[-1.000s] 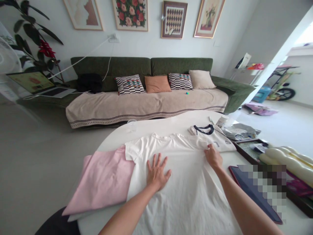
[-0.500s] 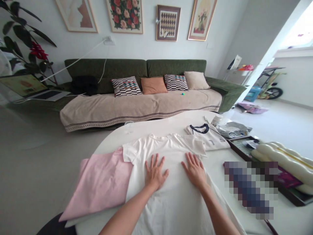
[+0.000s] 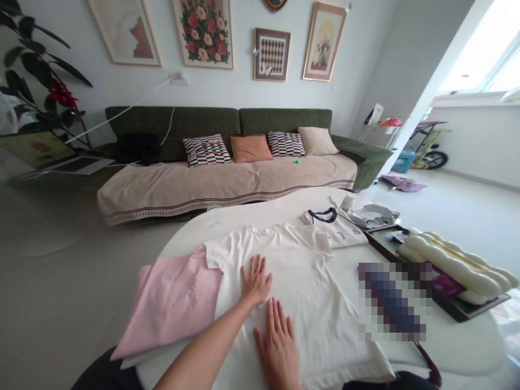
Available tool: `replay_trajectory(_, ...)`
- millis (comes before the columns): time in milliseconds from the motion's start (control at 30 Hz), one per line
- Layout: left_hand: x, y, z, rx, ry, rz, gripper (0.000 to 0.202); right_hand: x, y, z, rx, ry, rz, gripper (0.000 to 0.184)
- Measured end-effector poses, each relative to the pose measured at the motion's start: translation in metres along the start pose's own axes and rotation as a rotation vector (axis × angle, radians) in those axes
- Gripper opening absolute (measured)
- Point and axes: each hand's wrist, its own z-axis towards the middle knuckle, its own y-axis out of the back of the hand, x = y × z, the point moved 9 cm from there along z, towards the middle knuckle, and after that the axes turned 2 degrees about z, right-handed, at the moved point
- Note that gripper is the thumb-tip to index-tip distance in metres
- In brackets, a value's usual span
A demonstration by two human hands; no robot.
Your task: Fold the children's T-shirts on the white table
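Note:
A white T-shirt (image 3: 309,281) lies spread on the round white table (image 3: 252,214), its right sleeve folded in. My left hand (image 3: 255,280) rests flat on the shirt's chest, fingers spread. Lower on the same shirt, near the table's front edge, my right hand (image 3: 278,346) lies flat with fingers stretched out. Neither hand holds anything. A folded pink garment (image 3: 170,303) lies left of the shirt. At the back right sits a folded white shirt with a dark collar (image 3: 335,227).
A dark tray (image 3: 455,303) with a cream wavy object (image 3: 455,262) stands at the table's right, beside a blurred patch. Crumpled plastic packaging (image 3: 371,216) lies behind it. A green sofa (image 3: 227,157) with cushions stands beyond the table; a plant and laptop sit far left.
My right hand let go of the sleeve after folding it in, then slid flat down the shirt toward me. My left hand stayed pressed on the chest. The view tilted slightly.

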Motion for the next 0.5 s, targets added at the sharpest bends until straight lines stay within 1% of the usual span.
replay_trajectory(67, 0.006, -0.003, 0.005, 0.092, -0.029, -0.005, 0.056, -0.012, 0.005, -0.02, -0.026, -0.051, -0.018, 0.061)
replay_trajectory(133, 0.022, 0.002, 0.01, 0.145, -0.037, 0.016, 0.058, -0.03, 0.021, -0.032, -0.047, -0.098, -0.038, 0.055)
replay_trajectory(167, 0.035, 0.01, 0.012, 0.143, -0.021, 0.04, 0.06, -0.038, 0.03, -0.036, -0.042, -0.11, -0.04, 0.049)
replay_trajectory(233, 0.069, 0.028, 0.015, 0.122, 0.062, 0.108, 0.06, -0.05, 0.046, -0.042, -0.013, -0.115, -0.034, 0.037)
replay_trajectory(300, 0.105, 0.045, 0.018, 0.119, 0.129, 0.149, 0.055, -0.054, 0.057, -0.047, 0.016, -0.101, -0.021, 0.029)
replay_trajectory(367, 0.137, 0.059, 0.02, 0.118, 0.175, 0.163, 0.047, -0.048, 0.061, -0.051, 0.026, -0.084, -0.009, 0.028)
replay_trajectory(400, 0.15, 0.065, 0.021, 0.116, 0.197, 0.167, 0.044, -0.041, 0.06, -0.054, 0.032, -0.07, -0.002, 0.028)
replay_trajectory(433, 0.16, 0.069, 0.022, 0.113, 0.215, 0.165, 0.041, -0.03, 0.056, -0.056, 0.038, -0.053, 0.007, 0.028)
replay_trajectory(500, 0.174, 0.073, 0.023, 0.108, 0.24, 0.151, 0.038, -0.001, 0.043, -0.06, 0.056, -0.002, 0.029, 0.032)
